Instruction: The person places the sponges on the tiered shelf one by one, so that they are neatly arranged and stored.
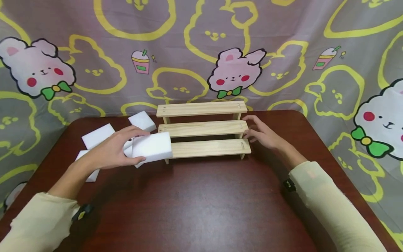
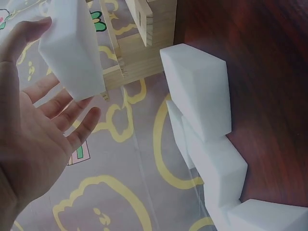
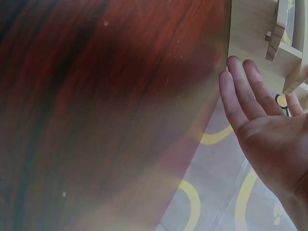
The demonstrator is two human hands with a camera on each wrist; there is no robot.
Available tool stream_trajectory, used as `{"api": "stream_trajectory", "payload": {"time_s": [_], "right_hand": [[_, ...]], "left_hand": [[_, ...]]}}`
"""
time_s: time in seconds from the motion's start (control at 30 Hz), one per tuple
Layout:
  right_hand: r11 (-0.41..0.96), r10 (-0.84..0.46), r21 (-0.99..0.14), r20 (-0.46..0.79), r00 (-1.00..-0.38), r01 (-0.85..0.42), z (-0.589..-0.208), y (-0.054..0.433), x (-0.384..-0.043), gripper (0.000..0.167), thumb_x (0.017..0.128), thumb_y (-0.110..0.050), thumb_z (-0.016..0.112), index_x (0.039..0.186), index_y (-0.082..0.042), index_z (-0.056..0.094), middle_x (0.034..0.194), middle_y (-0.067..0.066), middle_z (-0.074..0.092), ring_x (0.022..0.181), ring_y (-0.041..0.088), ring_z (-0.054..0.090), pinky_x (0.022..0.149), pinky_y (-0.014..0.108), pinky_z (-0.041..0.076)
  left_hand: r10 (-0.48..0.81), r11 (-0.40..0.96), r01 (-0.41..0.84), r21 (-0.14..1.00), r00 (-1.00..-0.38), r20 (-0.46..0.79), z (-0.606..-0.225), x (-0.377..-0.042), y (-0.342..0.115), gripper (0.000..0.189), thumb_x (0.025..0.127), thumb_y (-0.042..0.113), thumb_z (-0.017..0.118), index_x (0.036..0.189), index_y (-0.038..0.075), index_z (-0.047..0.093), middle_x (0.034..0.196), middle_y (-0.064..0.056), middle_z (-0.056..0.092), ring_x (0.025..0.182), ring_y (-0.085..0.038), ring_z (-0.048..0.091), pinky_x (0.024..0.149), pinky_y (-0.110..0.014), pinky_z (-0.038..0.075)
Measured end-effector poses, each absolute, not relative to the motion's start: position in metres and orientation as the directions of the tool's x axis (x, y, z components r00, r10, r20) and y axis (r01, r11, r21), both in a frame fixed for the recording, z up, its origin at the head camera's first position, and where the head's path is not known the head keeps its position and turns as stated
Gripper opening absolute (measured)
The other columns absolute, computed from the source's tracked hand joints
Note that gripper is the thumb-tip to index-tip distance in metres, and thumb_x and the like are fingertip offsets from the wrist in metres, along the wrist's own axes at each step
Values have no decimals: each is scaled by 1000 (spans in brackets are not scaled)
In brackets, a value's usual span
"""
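Observation:
My left hand [image 1: 114,147] pinches a white sponge block [image 1: 152,147] between thumb and fingers, raised at the left end of a three-step wooden rack [image 1: 211,148]. In the left wrist view the same sponge block [image 2: 72,48] sits high between thumb and fingertips, its far end out of frame. At the rack's right end is my right hand [image 1: 264,134], fingers loosely spread, fingertips right at the middle step's edge. The right wrist view has that hand [image 3: 274,120] with extended fingers beside the rack's side [image 3: 250,38], nothing held.
More white sponge blocks lie at the left of the dark wooden table [image 1: 201,210], among them one at the back [image 1: 142,120], one further left [image 1: 98,136] and one behind my left forearm [image 1: 91,176]. A patterned curtain [image 1: 176,42] hangs behind the table.

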State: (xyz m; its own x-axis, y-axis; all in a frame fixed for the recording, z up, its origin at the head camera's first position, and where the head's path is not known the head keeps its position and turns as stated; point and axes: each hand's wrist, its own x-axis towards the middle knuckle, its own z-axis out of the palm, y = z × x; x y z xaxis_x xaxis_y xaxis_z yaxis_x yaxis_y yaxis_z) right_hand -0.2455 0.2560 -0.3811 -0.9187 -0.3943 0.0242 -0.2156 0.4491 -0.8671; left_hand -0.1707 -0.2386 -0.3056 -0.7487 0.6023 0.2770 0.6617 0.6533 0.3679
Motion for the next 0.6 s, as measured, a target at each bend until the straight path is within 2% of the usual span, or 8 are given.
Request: {"api": "stream_trajectory", "payload": {"time_s": [0.27,0.5,0.6], "right_hand": [[446,-395,-870,17,-918,-208,-379,254,-244,48,109,-12,49,152,-5,29,118,32,63,105,39,68,85,51,55],[436,-401,-874,28,-916,-217,-379,254,-244,49,109,-12,48,152,-3,28,113,33,63,105,44,68,84,50,55],[431,-404,-874,35,-914,-224,-379,254,-244,48,108,-11,49,151,-3,28,112,32,63,103,42,69,83,49,56]], "left_hand": [[588,664,646,376,-762,271,-306,-175,-236,59,76,22,91,127,4,68,125,-12,67,110,-28,60,89,-51,50],[599,617,700,360,-714,361,-299,-182,-228,57,74,20,92,124,4,70,122,-9,69,105,-24,61,83,-45,49],[594,613,695,375,-719,361,-295,-185,-222,57,74,19,91,125,2,70,123,-10,69,107,-25,62,82,-44,50]]}}
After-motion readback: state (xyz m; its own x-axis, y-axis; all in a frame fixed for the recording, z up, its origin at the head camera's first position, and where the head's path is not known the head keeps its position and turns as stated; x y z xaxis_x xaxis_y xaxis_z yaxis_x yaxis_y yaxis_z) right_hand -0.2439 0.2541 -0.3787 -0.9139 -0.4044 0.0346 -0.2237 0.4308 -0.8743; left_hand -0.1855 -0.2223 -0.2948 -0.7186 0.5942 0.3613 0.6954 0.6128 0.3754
